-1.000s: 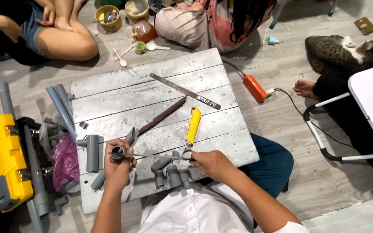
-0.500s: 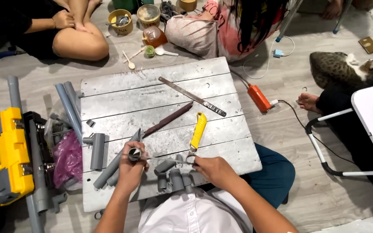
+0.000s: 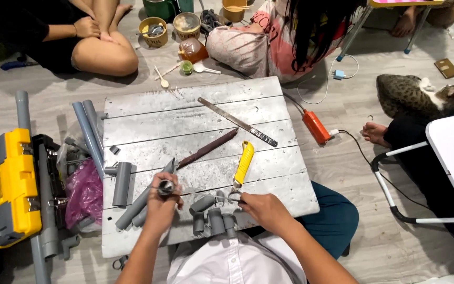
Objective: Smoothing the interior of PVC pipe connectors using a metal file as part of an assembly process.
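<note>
Pipe fitting: I see a short grey pipe fitting (image 3: 165, 187) gripped upright, open end up, over the near edge of the white plank board (image 3: 195, 113).
Left hand (image 3: 161, 206): closed around that fitting from below (probably so the mouth stays open to view).
Right hand (image 3: 262, 210): fingers pinched on a thin tool (image 3: 214, 192) whose shaft runs level toward the fitting; its tip I can't make out.
Loose fittings: a cluster of grey elbows (image 3: 212, 216) lies between the two hands, within easy reach.
Yellow-handled knife (image 3: 244, 164): flat on the board, just beyond the right hand.
Long file (image 3: 236, 122): further back, lying diagonally.
Yellow toolbox (image 3: 10, 186): on the floor, left of the board.
</note>
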